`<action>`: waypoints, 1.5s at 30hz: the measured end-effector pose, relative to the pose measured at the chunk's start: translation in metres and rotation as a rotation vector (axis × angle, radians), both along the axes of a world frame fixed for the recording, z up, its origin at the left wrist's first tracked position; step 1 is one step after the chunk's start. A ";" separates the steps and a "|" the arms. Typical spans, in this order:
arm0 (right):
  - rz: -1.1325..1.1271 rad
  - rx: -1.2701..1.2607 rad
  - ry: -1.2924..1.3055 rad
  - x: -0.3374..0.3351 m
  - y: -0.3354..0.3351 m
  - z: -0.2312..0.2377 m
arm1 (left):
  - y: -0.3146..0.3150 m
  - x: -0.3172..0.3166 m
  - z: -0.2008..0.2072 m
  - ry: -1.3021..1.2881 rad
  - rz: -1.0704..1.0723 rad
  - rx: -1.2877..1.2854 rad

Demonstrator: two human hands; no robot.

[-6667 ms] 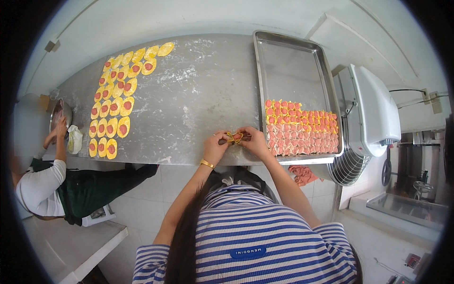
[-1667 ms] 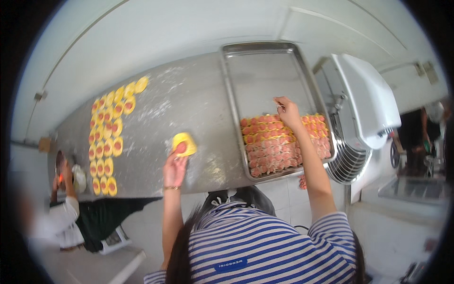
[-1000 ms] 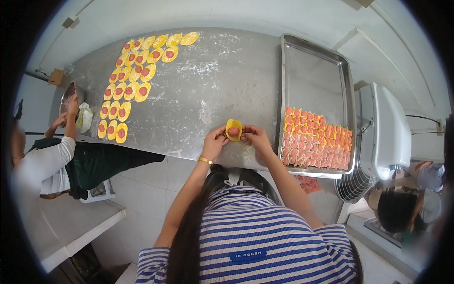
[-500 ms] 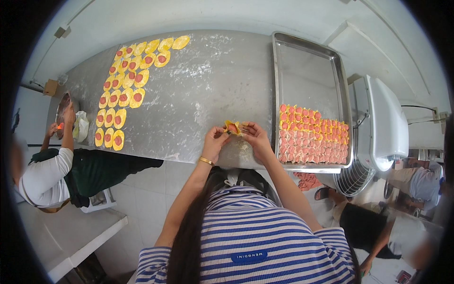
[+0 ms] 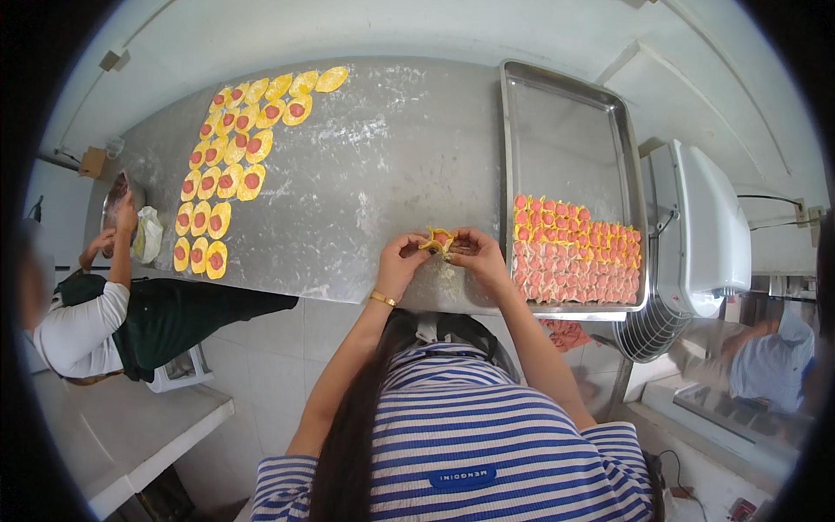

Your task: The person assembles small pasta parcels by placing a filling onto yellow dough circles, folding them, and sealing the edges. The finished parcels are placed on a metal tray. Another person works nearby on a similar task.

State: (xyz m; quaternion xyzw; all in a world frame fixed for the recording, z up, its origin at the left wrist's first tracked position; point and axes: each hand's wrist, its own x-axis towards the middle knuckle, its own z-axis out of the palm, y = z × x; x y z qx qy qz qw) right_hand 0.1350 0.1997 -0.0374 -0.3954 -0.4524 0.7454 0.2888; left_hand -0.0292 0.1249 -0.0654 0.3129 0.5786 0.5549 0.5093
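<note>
Between my two hands, just above the near part of the floury steel table, is a dumpling (image 5: 439, 238) with a yellow wrapper gathered around pink filling. My left hand (image 5: 404, 261) pinches its left side, and my right hand (image 5: 478, 256) pinches its right side. To the right, a large metal tray (image 5: 570, 71) holds packed rows of open-topped dumplings (image 5: 574, 257) in its near half. Over on the left of the table lie rows of flat yellow wrappers (image 5: 253, 182), most with a lump of pink filling; a few at the far end look bare.
At the left end, a co-worker (image 5: 87, 326) holds a metal bowl (image 5: 111, 209) beside a pale plastic bag (image 5: 149, 235). A white machine (image 5: 704, 226) with a wire guard (image 5: 654, 322) stands right of the tray. Another person (image 5: 774, 365) is at the far right.
The wrapper in my hands has drawn in more closely around its filling, and my fingers are nearer together. A person at the lower right has gone out of view.
</note>
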 end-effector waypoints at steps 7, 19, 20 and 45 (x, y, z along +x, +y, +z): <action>0.148 0.334 -0.436 0.013 0.001 -0.012 | 0.001 0.009 -0.005 0.321 -0.177 0.095; 0.175 0.776 -0.627 0.015 -0.002 -0.011 | 0.003 0.027 0.005 0.625 -0.210 -0.034; 0.169 0.796 -0.619 0.015 -0.003 -0.012 | 0.002 0.028 0.004 0.623 -0.219 -0.019; 0.129 0.957 -0.686 0.025 -0.021 -0.003 | 0.001 0.034 -0.001 0.597 -0.272 -0.046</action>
